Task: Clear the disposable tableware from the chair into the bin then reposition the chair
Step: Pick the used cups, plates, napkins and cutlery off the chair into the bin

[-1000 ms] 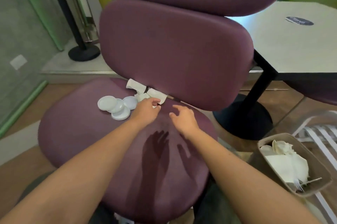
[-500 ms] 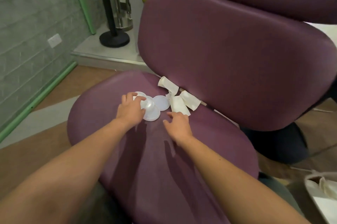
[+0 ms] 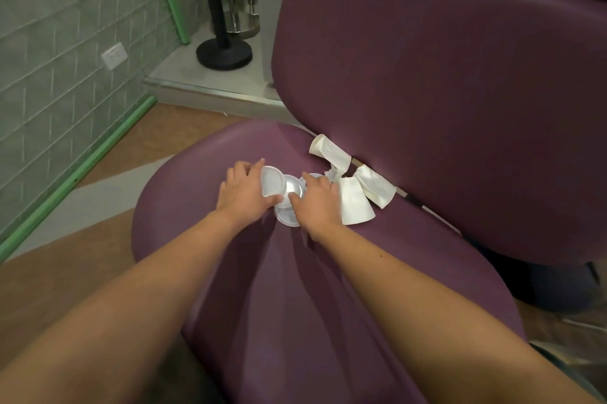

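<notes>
Several white plastic lids (image 3: 290, 203) lie bunched on the purple chair seat (image 3: 295, 305). My left hand (image 3: 244, 193) grips one tilted lid (image 3: 272, 181) at its left edge. My right hand (image 3: 317, 201) lies over the lids from the right, fingers curled on them. Three crushed white paper cups lie just right of my hands: one (image 3: 330, 150) against the backrest gap, one (image 3: 356, 206) beside my right hand, one (image 3: 376, 188) further right. The chair's backrest (image 3: 443, 91) rises behind them.
A grey tiled wall with a socket (image 3: 114, 55) and a green skirting strip is on the left. A black post on a round base (image 3: 224, 53) stands on a raised step behind the chair. Brown floor lies left of the seat.
Both hands closed in on the lids: my left hand lifted one lid onto its edge, and my right hand moved left from beside the cups onto the lid pile. The view moved closer.
</notes>
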Action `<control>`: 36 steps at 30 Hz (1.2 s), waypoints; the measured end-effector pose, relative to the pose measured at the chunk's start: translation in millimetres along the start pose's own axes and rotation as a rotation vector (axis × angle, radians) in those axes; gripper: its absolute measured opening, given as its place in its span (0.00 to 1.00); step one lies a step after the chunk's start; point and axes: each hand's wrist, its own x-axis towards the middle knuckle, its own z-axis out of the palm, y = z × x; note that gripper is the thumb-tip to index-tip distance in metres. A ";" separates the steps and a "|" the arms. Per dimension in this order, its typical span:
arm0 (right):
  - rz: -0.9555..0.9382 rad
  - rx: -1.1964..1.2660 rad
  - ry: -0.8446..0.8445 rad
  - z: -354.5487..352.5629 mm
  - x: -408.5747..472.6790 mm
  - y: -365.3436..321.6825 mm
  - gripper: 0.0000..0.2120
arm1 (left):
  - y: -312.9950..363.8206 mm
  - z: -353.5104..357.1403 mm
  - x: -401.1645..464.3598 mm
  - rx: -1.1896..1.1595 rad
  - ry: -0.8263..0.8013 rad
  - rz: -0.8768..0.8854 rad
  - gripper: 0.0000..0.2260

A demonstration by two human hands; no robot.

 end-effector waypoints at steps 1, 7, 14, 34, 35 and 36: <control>0.009 -0.022 -0.021 1.5 3.4 -0.9 0.29 | -0.8 -1.2 -0.6 -0.032 0.003 -0.012 0.43; 0.070 0.001 -0.072 7.3 9.3 -6.1 0.30 | -6.2 -8.9 -6.2 -0.187 0.014 -0.064 0.41; 0.106 0.185 0.026 5.0 -8.1 -4.3 0.26 | -5.7 -16.9 -17.3 -0.157 0.062 -0.093 0.40; 0.242 0.631 0.262 -99.5 -125.3 85.9 0.17 | 117.3 -12.4 -98.4 -0.526 -0.224 0.080 0.26; 0.252 0.636 0.277 -106.6 -132.4 93.8 0.18 | 127.1 -9.1 -102.2 -0.536 -0.237 0.117 0.25; 0.265 0.643 0.305 -116.1 -142.8 105.1 0.19 | 141.2 -4.0 -108.0 -0.543 -0.265 0.168 0.24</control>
